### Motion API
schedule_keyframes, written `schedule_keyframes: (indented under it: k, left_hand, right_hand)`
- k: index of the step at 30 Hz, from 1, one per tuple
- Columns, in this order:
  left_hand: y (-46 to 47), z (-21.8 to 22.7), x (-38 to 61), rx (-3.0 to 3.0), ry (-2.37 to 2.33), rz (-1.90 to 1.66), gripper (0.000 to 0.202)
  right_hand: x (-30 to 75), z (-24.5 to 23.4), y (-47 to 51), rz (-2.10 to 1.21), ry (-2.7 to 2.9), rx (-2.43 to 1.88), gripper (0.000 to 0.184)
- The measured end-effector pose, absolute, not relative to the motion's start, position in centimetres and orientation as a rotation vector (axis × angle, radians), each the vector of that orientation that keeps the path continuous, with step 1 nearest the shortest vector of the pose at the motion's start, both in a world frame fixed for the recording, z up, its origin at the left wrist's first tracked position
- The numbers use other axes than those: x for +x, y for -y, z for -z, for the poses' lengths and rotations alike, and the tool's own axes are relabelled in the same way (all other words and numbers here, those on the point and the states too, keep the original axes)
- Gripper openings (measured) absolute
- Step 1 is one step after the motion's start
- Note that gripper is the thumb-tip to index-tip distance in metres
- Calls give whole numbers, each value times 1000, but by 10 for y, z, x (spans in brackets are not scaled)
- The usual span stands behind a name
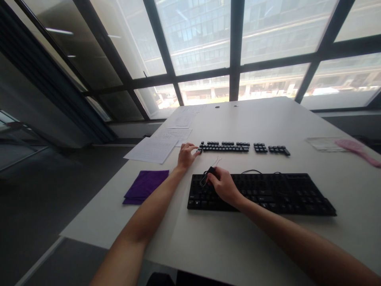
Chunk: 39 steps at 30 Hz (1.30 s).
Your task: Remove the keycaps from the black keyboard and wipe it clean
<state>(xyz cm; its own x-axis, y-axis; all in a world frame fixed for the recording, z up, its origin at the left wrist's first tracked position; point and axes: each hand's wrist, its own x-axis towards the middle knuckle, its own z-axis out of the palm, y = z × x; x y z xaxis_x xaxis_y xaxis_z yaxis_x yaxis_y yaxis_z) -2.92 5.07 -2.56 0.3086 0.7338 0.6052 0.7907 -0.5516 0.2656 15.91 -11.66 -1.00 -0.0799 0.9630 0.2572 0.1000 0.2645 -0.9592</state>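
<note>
A black keyboard (274, 194) lies across the white table (238, 246) in front of me. Behind it, loose black keycaps (226, 147) stand in rows, with two smaller groups (270, 149) to the right. My left hand (187, 155) rests at the left end of the keycap rows, its fingers curled and pinching a keycap there. My right hand (223, 185) hovers over the keyboard's upper left corner, closed around a wire keycap puller (208, 174) whose loops stick out past the fingers.
A folded purple cloth (145, 186) lies at the left. Printed sheets of paper (154, 149) sit behind it. At the far right are a pink brush (360, 151) and a clear plastic bag (323, 143). Large windows stand beyond the table's far edge.
</note>
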Motion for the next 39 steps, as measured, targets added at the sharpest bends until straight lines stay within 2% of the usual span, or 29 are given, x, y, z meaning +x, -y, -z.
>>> schedule_keyframes:
  k: [9,17,22,26,34,39]
  left_hand:
    - [11,-3,-27,-2579,1392,1155,15]
    - [107,-33,-40,-2941,1335,944,17]
    - [126,-21,-48,-3135,1512,892,18]
    - [131,-4,-48,-3074,1530,1013,18]
    - [134,-3,-47,-3026,1508,1072,18]
    - [136,-12,-42,-3102,1500,988,10]
  right_hand:
    - [155,6,128,-756,1807,-1014,12]
    - [151,7,133,-470,2058,-972,11]
    - [151,5,129,-540,2039,-1091,15]
    - [150,3,126,-581,2042,-1183,20]
    - [148,5,137,-255,2326,-934,12]
    - [151,10,133,-504,2095,-1011,14]
